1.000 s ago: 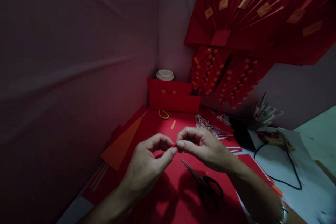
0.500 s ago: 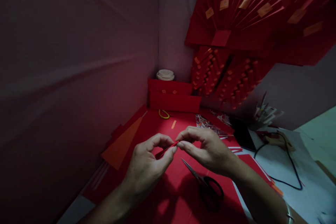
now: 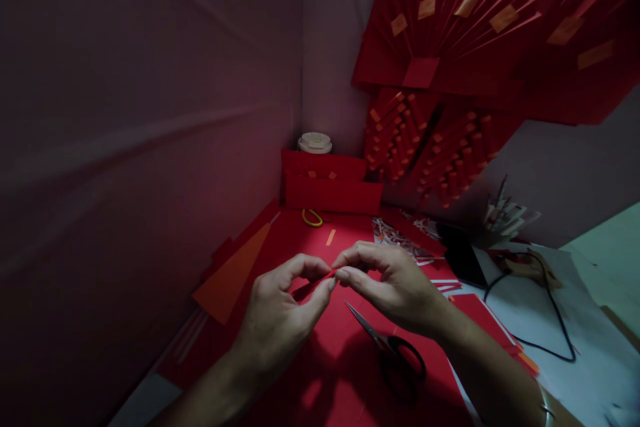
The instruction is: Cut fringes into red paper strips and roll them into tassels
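Between both hands is a small strip of red paper (image 3: 313,288), rolled or folded narrow; which of the two I cannot tell. My left hand (image 3: 285,307) pinches it between thumb and fingers from the left. From the right, my right hand (image 3: 385,280) closes thumb and index finger on its other end, the fingertips of both hands almost touching. Black-handled scissors (image 3: 380,341) lie on the red sheet (image 3: 345,360) just below my right hand, points toward the hands. A short orange strip (image 3: 331,237) lies beyond my fingers.
Orange paper (image 3: 235,273) lies at the left. A yellow loop handle (image 3: 313,218) sits farther back, before a red folded card (image 3: 333,195) and a white-lidded cup (image 3: 315,142). Paper scraps (image 3: 395,237), a dark phone-like slab (image 3: 463,257) and a black cord (image 3: 565,327) lie right. Red paper decorations (image 3: 450,27) hang above.
My right hand's fingertips have shifted slightly left along the red paper strip. My left hand stays almost still, and the scissors have not moved.
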{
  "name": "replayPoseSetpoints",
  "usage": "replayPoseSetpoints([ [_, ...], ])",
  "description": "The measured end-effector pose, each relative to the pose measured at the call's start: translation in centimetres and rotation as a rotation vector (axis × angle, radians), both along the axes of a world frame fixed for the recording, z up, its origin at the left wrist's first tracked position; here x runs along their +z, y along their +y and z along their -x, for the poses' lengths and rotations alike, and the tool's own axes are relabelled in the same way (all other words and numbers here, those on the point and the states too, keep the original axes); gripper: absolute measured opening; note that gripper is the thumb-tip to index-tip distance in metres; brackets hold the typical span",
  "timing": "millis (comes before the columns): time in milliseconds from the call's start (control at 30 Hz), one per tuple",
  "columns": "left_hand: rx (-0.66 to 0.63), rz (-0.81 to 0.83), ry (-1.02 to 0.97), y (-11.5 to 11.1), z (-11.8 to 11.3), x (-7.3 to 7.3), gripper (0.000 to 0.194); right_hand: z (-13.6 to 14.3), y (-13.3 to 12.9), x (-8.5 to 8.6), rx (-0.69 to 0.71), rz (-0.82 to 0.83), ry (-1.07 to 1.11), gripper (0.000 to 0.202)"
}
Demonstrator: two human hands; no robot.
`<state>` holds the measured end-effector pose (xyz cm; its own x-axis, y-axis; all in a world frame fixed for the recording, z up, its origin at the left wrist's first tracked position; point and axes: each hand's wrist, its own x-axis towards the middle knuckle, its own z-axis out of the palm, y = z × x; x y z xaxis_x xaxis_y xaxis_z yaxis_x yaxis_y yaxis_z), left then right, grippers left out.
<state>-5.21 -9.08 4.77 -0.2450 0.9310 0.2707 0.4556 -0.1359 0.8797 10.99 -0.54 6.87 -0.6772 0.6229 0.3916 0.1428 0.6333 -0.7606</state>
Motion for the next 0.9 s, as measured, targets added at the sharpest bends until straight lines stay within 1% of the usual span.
replayPoseSetpoints([
  [133,0.000,-0.019,-0.126,0.0,-0.1,0.0,0.006,0.2,-0.1,-0.5,-0.038,-0.009,0.048,0.010],
  [200,0.002,-0.027,-0.239,0.2,0.0,0.1,0.007,0.4,-0.2,-0.8,-0.080,-0.033,0.094,0.010],
  [300,0.002,-0.010,-0.415,0.5,0.3,0.3,0.011,0.6,-0.5,-1.2,-0.142,-0.072,0.169,0.016],
  [433,-0.034,0.013,-0.546,0.6,0.3,0.7,0.012,0.9,-0.8,-1.5,-0.154,-0.143,0.214,0.016],
  [600,-0.054,0.010,-0.583,0.4,0.1,0.7,0.010,0.9,-0.9,-1.8,-0.113,-0.243,0.215,0.017],
  [800,-0.060,0.006,-0.583,0.6,0.2,0.6,0.006,0.6,-1.3,-1.9,-0.098,-0.354,0.158,0.021],
  [900,-0.053,-0.001,-0.574,0.6,0.3,0.6,0.005,0.6,-1.4,-2.1,-0.096,-0.383,0.129,0.024],
])
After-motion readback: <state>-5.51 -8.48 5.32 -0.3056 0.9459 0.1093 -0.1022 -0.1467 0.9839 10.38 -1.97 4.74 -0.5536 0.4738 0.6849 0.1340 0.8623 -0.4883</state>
